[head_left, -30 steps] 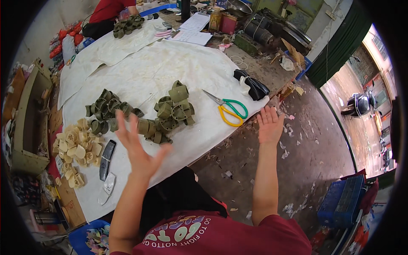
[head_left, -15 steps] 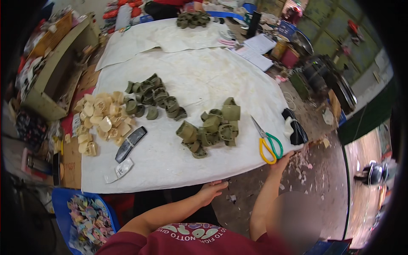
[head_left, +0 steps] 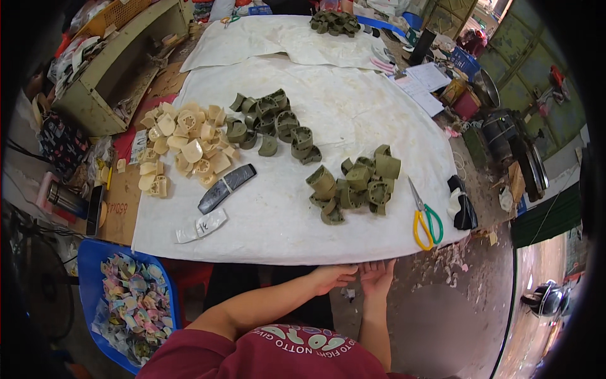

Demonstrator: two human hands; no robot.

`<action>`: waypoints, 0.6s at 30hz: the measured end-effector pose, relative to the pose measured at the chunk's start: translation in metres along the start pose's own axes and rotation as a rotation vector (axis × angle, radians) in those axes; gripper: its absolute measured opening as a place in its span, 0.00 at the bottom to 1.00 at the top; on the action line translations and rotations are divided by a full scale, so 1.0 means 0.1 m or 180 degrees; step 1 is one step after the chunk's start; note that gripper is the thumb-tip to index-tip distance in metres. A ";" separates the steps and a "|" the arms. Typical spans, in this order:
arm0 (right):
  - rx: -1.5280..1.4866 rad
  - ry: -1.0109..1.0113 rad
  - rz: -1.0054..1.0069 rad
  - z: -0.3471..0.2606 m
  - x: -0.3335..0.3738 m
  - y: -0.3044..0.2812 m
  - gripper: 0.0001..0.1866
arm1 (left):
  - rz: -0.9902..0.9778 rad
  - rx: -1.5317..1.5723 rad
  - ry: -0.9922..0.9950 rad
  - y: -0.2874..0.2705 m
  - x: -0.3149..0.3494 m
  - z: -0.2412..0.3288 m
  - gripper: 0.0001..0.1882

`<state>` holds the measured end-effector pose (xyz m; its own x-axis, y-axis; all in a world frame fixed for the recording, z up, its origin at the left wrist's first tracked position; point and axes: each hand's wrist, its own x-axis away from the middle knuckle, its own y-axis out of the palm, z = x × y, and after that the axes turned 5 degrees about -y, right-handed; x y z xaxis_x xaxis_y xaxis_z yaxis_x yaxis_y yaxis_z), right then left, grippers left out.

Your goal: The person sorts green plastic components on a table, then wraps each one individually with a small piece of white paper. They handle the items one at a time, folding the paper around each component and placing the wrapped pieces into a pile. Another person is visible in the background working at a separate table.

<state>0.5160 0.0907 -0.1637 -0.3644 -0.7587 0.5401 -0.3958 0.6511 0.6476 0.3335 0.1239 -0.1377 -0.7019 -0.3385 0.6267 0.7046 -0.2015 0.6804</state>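
My left hand [head_left: 333, 278] and my right hand [head_left: 377, 276] are close together just below the near edge of the table. Nothing shows in either hand. My right palm faces up with its fingers stretched toward the table edge; my left fingers point toward it, loosely extended. Above them on the white cloth [head_left: 278, 243] lies a small pile of olive-green curved plastic parts [head_left: 356, 180]. To its right are scissors [head_left: 424, 221] with one yellow and one green handle. A second group of olive-green parts [head_left: 274, 120] sits further back beside a heap of cream-coloured parts [head_left: 189, 139].
A dark strip bundle [head_left: 227, 188] and a white strip bundle [head_left: 202, 226] lie at left front. Another black bundle [head_left: 464, 205] is at the right edge. A blue bin [head_left: 88, 268] of colourful scraps stands at lower left. More green parts [head_left: 334, 23] sit at the far end.
My right hand has left the table corner by the scissors and moved left, beside my left hand. My left hand has shifted slightly right. The view has turned, so the table things sit further right.
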 end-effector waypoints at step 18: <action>-0.0562 -0.0666 -0.0559 0.21 -0.20 0.53 0.33 | 0.0842 0.2481 0.3676 -2.25 2.17 -0.23 0.46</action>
<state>0.4848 0.1411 -0.1513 -0.4759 -0.8262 0.3015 -0.3223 0.4828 0.8143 0.0252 0.0744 -0.1633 0.1854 -0.9116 0.3668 0.2964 0.4078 0.8636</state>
